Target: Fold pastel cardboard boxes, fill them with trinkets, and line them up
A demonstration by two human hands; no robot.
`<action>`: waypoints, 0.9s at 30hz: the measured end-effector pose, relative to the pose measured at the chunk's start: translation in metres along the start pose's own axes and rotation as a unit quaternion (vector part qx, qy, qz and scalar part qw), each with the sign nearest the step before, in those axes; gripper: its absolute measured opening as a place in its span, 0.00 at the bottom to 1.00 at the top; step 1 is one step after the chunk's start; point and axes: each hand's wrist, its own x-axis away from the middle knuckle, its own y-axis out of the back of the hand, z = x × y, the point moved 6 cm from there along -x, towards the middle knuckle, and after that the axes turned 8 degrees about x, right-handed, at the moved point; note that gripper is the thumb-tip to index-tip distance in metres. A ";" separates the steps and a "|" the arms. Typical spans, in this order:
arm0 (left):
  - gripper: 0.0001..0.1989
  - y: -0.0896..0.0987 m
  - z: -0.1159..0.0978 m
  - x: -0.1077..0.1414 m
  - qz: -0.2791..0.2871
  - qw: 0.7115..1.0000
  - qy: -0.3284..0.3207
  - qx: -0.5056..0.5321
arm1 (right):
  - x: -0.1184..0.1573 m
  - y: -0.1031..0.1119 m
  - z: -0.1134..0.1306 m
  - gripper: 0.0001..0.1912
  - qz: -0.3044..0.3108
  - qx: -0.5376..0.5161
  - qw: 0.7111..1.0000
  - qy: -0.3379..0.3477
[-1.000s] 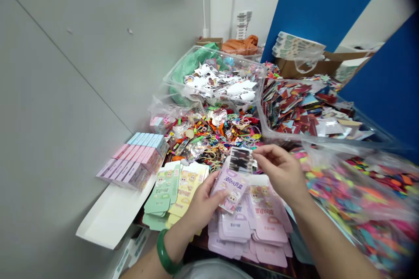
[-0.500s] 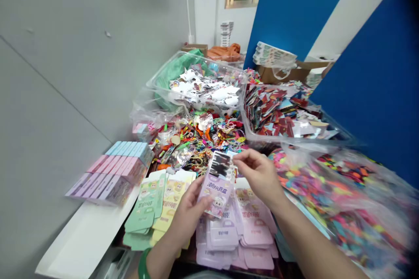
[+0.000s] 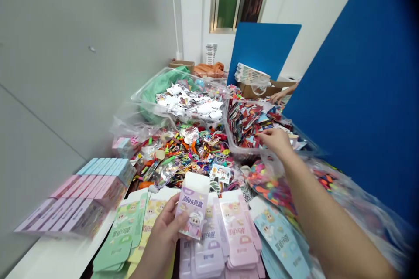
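Observation:
My left hand (image 3: 168, 222) is closed around a small purple box (image 3: 193, 209) with a cartoon figure on its front and a raised white flap. Farther off, my right hand (image 3: 276, 141) has its fingers drawn together at the front of a clear bin (image 3: 240, 151) full of red and blue paper cards (image 3: 244, 124). What its fingertips hold, if anything, is too small to make out. Below the box lie stacks of flat purple cartons (image 3: 209, 246), pink cartons (image 3: 238, 235), green cartons (image 3: 122, 231), yellow cartons (image 3: 153, 209) and blue cartons (image 3: 281, 239).
Behind the cartons spreads a heap of colourful trinkets (image 3: 183, 152). Another clear bin (image 3: 139, 96) holds white cutouts. Closed boxes (image 3: 94, 187) stand in rows at left. Bagged bright pieces (image 3: 268, 183) lie at right, beside a blue panel (image 3: 353, 91). Another person's hand (image 3: 278, 97) shows at the back.
My right hand has left the box top and moved forward and right to the card bin. The black-striped item at the box top no longer shows. The view has shifted.

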 end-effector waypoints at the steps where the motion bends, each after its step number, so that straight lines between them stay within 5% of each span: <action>1: 0.31 0.001 0.002 -0.001 -0.010 1.000 0.003 -0.008 | -0.013 -0.002 -0.001 0.11 0.002 0.003 1.000 -0.002; 6: 0.31 -0.005 0.018 -0.006 0.011 0.999 0.024 -0.034 | -0.046 -0.040 0.029 0.18 0.034 0.002 0.999 0.014; 10: 0.31 -0.013 0.020 -0.006 0.043 0.998 0.012 -0.046 | -0.057 -0.070 0.053 0.14 0.071 -0.008 0.997 0.002; 13: 0.29 -0.011 0.015 -0.003 0.044 0.998 0.000 -0.052 | -0.064 -0.065 0.052 0.14 0.059 -0.029 0.997 -0.027; 16: 0.27 -0.003 0.009 -0.003 0.040 0.998 -0.008 -0.054 | -0.057 -0.032 0.044 0.10 0.006 -0.063 0.997 -0.045; 20: 0.25 0.004 0.006 -0.005 0.054 0.997 -0.012 -0.061 | -0.012 0.019 0.037 0.12 -0.038 -0.145 0.988 -0.036; 22: 0.25 0.004 0.006 -0.007 0.067 0.995 -0.010 -0.066 | 0.023 0.033 0.041 0.12 0.006 -0.215 0.977 -0.003; 24: 0.26 0.003 0.008 -0.007 0.080 0.994 -0.001 -0.073 | 0.063 0.038 0.050 0.13 0.085 -0.357 0.929 0.042; 27: 0.27 -0.002 0.012 -0.006 0.093 0.993 0.014 -0.076 | 0.113 0.036 0.058 0.18 0.152 -0.353 0.920 0.072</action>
